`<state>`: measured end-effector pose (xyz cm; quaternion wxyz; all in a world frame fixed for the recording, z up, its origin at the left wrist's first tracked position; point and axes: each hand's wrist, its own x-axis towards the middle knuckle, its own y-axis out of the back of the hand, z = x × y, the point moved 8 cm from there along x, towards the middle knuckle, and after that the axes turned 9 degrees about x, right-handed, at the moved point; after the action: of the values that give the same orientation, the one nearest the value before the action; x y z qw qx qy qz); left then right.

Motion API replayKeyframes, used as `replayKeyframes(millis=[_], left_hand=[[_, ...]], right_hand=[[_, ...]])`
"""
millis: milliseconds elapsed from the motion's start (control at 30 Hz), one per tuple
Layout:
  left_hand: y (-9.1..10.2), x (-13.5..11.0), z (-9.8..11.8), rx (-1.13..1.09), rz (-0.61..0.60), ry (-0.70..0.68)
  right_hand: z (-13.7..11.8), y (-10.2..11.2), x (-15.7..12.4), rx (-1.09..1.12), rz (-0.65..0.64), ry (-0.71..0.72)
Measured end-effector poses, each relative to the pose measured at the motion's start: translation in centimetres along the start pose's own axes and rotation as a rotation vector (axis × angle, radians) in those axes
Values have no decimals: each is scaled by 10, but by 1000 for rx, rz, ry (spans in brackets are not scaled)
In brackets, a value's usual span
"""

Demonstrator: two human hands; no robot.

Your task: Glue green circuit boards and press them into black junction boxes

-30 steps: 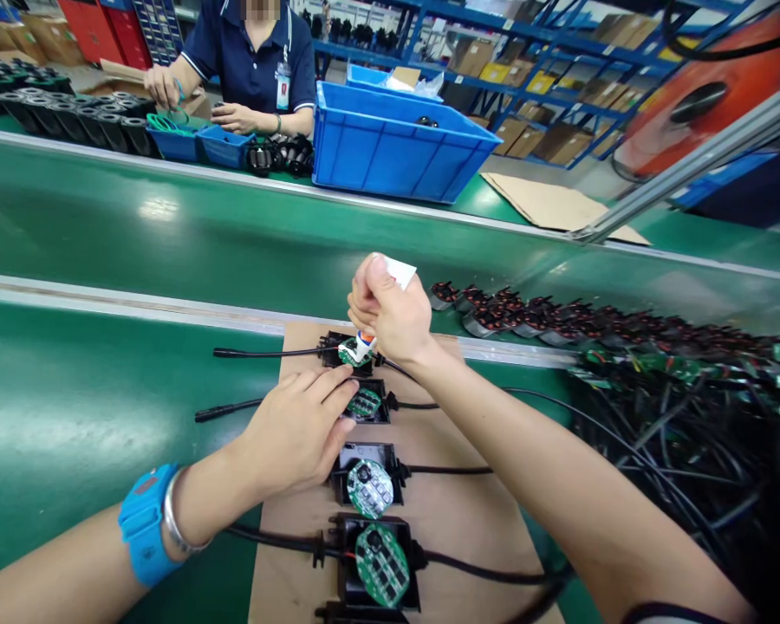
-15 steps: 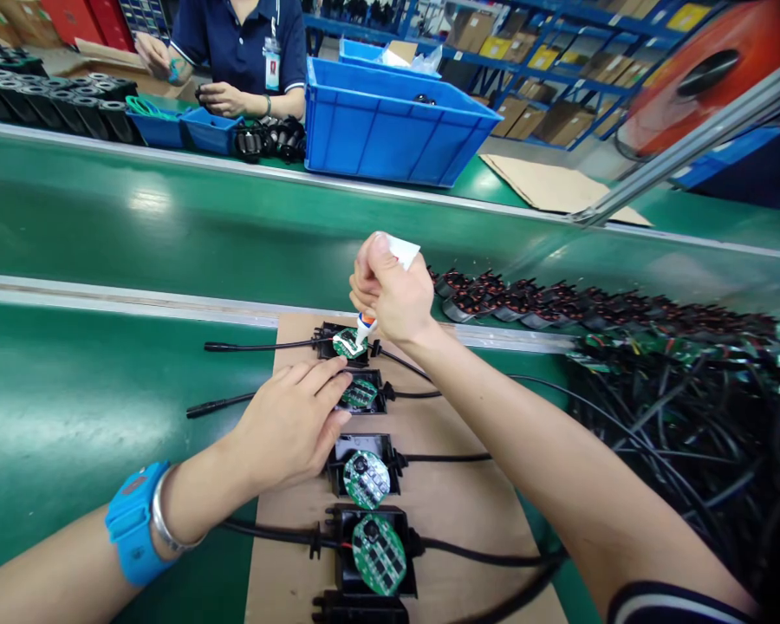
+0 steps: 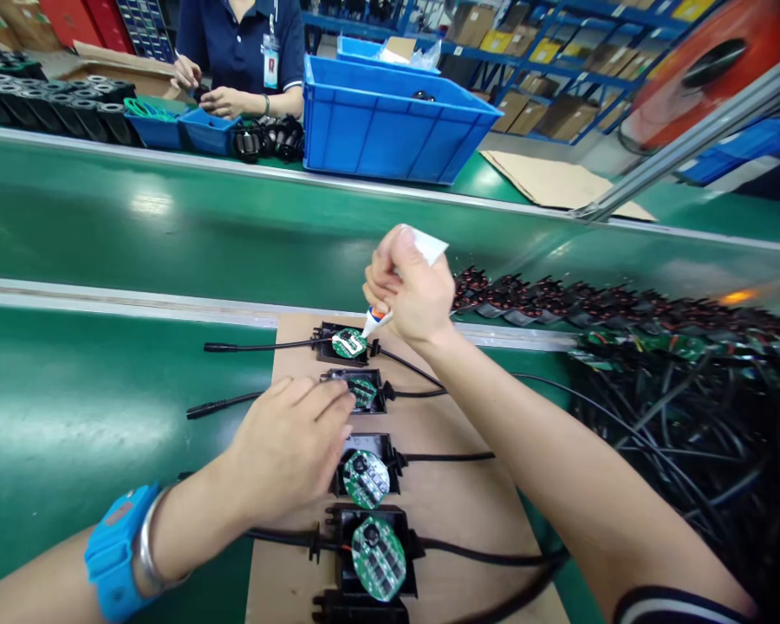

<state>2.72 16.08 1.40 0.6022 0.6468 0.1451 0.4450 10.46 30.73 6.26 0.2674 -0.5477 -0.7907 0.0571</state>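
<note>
My right hand (image 3: 412, 282) is wrapped around a white glue tube (image 3: 431, 246). Its nozzle (image 3: 373, 321) points down at the right edge of the farthest round green circuit board (image 3: 349, 343), which carries a winding white bead of paste. That board lies in a black housing (image 3: 326, 349). My left hand (image 3: 292, 438), fingers stretched out and close together, reaches over the left part of the second circuit board (image 3: 364, 393); whether the fingertips touch it I cannot tell. Nearer me, a third board (image 3: 367, 479) and a fourth board (image 3: 379, 559) sit tilted on their housings.
Cardboard (image 3: 455, 511) lies under the housings, whose black cables run out both sides. A cable pile (image 3: 682, 433) fills the right, below a row of copper-wound parts (image 3: 546, 299). Across the green bench, a co-worker (image 3: 234, 61) handles small parts beside a large blue bin (image 3: 390, 126).
My right hand has lifted the nozzle slightly up and to the right; the white bead shows more fully. My left hand has drawn back from the farthest board toward me.
</note>
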Motion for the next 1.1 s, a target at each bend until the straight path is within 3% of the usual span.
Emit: replayKeyframes(millis=[100, 233, 567, 1100], left_hand=[[3, -7, 21, 32, -18, -92], [-3, -14, 36, 115, -73, -169], [-6, -16, 36, 122, -81, -172], [-5, -17, 34, 117, -63, -164]], right_hand=[[-8, -7, -13, 79, -5, -60], [5, -21, -34, 160, -36, -201], [34, -28, -46, 193, -70, -233], [10, -20, -59, 114, -87, -259]])
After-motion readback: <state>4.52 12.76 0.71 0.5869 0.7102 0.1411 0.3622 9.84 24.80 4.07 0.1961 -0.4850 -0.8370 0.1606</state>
